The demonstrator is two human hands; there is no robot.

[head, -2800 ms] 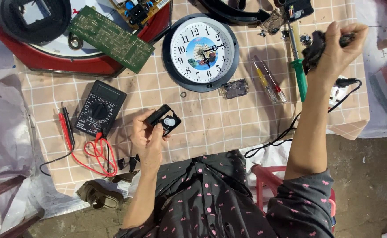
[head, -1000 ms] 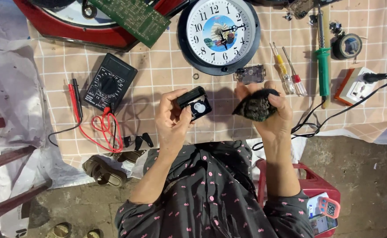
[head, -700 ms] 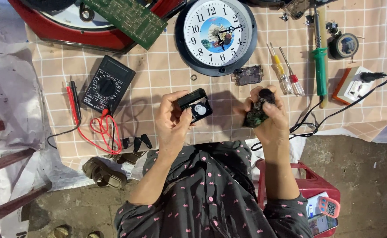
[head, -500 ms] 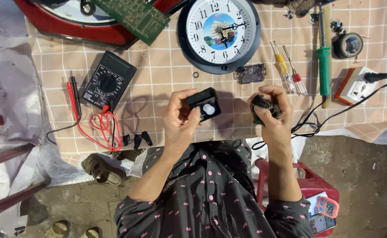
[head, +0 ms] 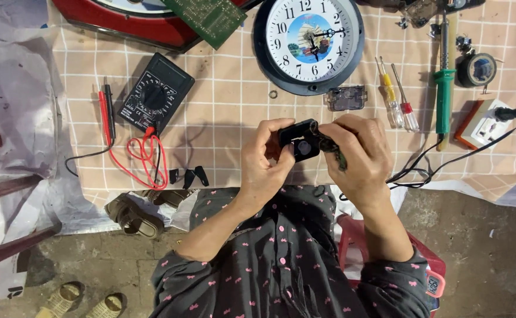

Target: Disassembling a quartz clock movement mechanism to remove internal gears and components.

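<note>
I see that my right hand [head: 358, 156] has now come across to meet my left hand [head: 264, 168]. Left fingers grip the small black clock movement [head: 300, 141] above the checked tablecloth [head: 222, 118]; right fingers close around a dark small part touching it.

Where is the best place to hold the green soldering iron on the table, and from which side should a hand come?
Probably the green handle of the soldering iron, which lies lengthwise pointing away from the person, metal tip at the far end. Come from above and close across the handle's width. The right hand is nearer. Its left side is tighter, with two small screwdrivers lying beside it; the cord trails off its near end.
</note>
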